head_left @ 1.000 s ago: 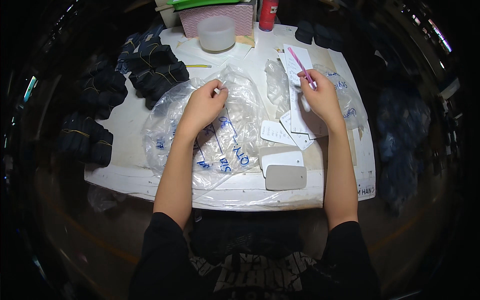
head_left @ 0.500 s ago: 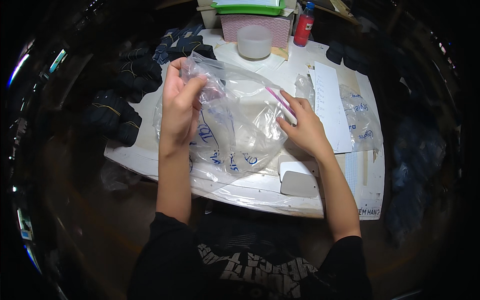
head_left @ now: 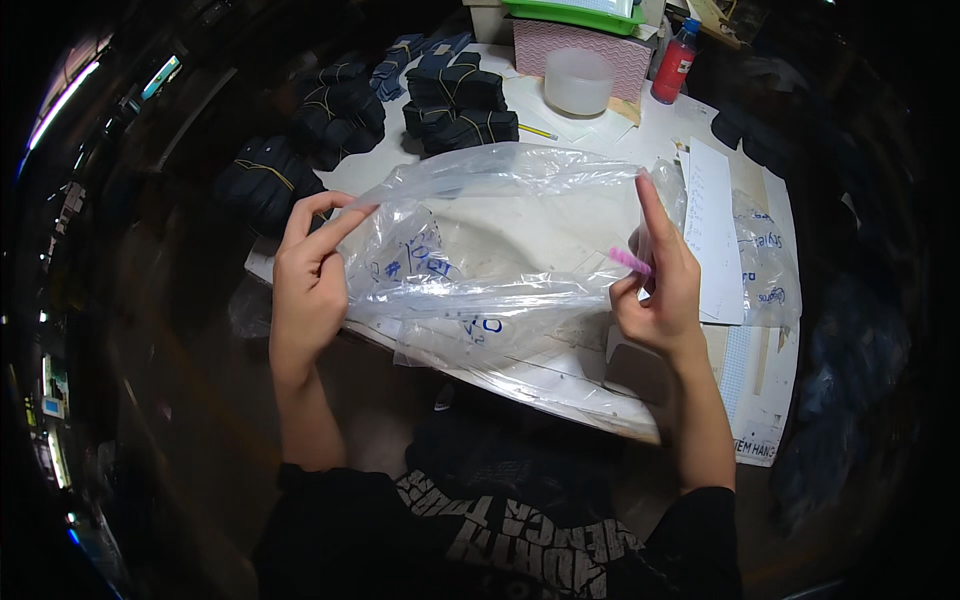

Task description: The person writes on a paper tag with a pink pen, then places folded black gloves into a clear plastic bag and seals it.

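Note:
A large clear plastic bag (head_left: 470, 280) with blue handwriting is stretched wide between my hands, above the table's front part. At its left end, my left hand (head_left: 312, 280) has the rim between bent fingers and thumb. My right hand (head_left: 665, 275) holds the other end, its index finger pointing up along the rim and its thumb lower down. A slim pink-and-white piece (head_left: 630, 261) shows beside the right thumb; its kind is unclear. Through the film, the tabletop is visible.
Dark cloth bundles (head_left: 345, 110) tied with yellow bands line the back left. Farther back are a pencil (head_left: 538, 132), a translucent tub (head_left: 579, 85), a pink patterned box (head_left: 540, 47) and a red bottle (head_left: 675, 62). Paper sheets (head_left: 710, 220) and another marked bag (head_left: 768, 260) lie right.
My hands have moved apart and the crumpled bag is now spread wide. The left hand has come down and left; the right has turned upright. The whole view has shifted.

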A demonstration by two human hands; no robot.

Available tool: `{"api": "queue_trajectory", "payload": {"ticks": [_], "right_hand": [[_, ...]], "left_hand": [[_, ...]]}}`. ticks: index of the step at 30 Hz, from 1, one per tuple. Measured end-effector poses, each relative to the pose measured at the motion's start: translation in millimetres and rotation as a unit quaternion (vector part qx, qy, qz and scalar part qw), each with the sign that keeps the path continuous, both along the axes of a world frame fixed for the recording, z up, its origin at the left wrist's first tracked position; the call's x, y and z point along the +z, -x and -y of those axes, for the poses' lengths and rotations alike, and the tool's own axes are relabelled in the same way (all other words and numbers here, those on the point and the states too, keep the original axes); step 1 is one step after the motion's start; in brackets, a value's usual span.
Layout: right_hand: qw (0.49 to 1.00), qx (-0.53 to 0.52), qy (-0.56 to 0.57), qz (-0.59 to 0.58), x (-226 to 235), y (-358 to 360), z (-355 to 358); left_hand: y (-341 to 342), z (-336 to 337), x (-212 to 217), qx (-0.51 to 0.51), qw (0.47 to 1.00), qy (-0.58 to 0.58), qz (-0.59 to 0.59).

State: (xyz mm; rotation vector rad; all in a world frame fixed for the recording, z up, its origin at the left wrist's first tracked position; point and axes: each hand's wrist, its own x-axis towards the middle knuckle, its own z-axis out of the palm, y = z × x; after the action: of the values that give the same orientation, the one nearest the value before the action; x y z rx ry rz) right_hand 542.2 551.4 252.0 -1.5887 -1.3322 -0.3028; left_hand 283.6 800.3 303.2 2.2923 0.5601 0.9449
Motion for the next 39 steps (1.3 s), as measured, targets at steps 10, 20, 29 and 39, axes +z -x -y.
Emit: {"api": "queue_trajectory", "payload": {"ticks": [10, 20, 29, 39], "right_hand": [[0.989, 0.032, 0.061, 0.130, -11.1, 20.4, -7.7], [0.989, 0.028, 0.064, 0.128, -14.2, 22.5, -13.1], [0.993, 0.010, 0.078, 0.090, -16.2, 15.3, -11.6], [0.995, 0.003, 0.083, 0.059, -14.4, 12.5, -10.2]], "left_hand": [[19.8, 6.8, -21.5, -0.096, 0.971, 0.216, 0.017], [14.3, 24.4, -56.0, -0.276, 0.776, 0.524, 0.216], [-1.9, 47.0, -49.3, -0.364, 0.666, 0.580, 0.296], [-11.1, 53.4, -34.5, -0.398, 0.627, 0.594, 0.309]]}}
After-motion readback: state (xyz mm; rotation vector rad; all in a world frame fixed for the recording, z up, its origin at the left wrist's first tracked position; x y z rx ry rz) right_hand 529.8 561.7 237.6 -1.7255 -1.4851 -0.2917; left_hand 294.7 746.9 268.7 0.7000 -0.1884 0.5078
